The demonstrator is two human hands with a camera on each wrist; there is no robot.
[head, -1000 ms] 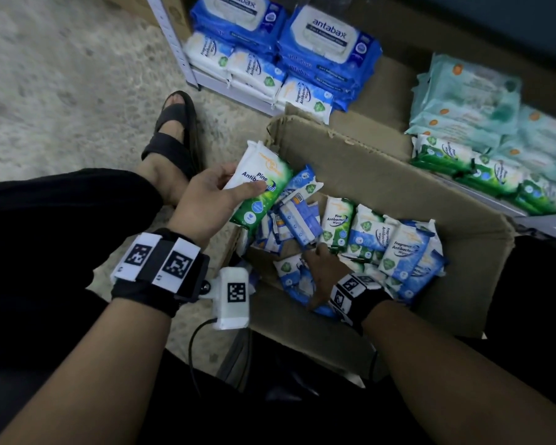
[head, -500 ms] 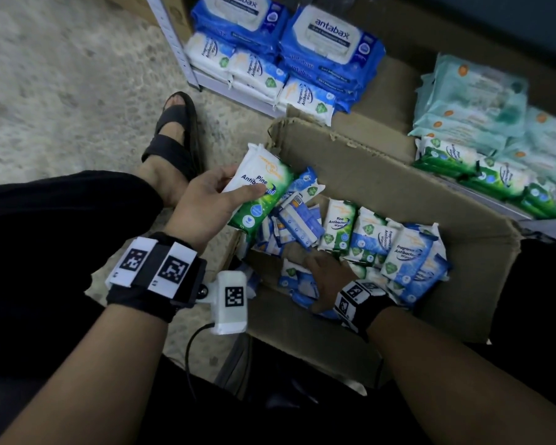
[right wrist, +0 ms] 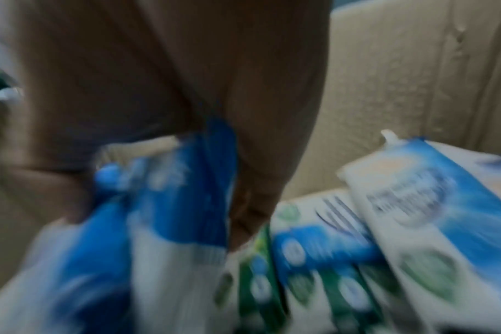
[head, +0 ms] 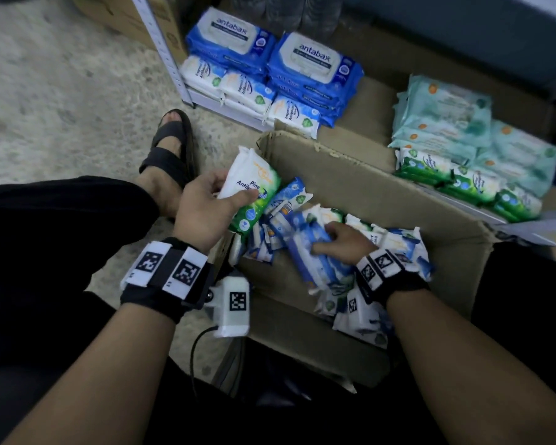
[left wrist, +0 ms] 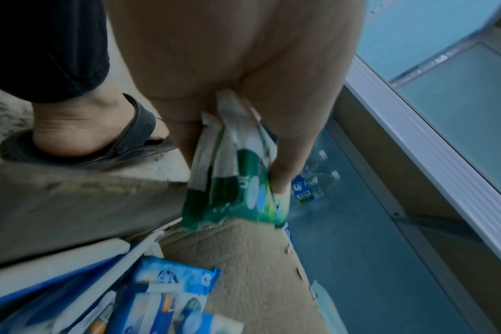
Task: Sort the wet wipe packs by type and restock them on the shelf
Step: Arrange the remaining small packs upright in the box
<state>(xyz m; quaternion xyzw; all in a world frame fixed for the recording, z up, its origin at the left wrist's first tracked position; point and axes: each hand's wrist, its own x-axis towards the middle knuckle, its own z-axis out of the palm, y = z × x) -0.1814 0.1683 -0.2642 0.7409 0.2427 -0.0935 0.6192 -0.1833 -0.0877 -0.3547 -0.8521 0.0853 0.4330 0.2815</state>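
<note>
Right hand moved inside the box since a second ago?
Yes. The right hand shifted toward the box's far wall, now gripping blue packs.

Matt corrugated cardboard box [head: 350,175], glossy plastic packs [head: 305,248]

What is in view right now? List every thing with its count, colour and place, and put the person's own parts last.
cardboard box: one, brown, open on the floor before the person
loose packs: many, blue-white and green-white, heaped in the box
green pine pack: one, white and green, held over the box's left edge
blue pack: one, blue and white, gripped in the box
antabax packs: two stacks, blue, on the shelf at left
small blue packs: a row, in front of them
pale green packs: stacked, shelf right
green shelf packs: a row, in front of those
water bottles: clear, deeper on the shelf
sandal: one, black
left hand: holds the pine pack
right hand: grips the blue pack
</note>
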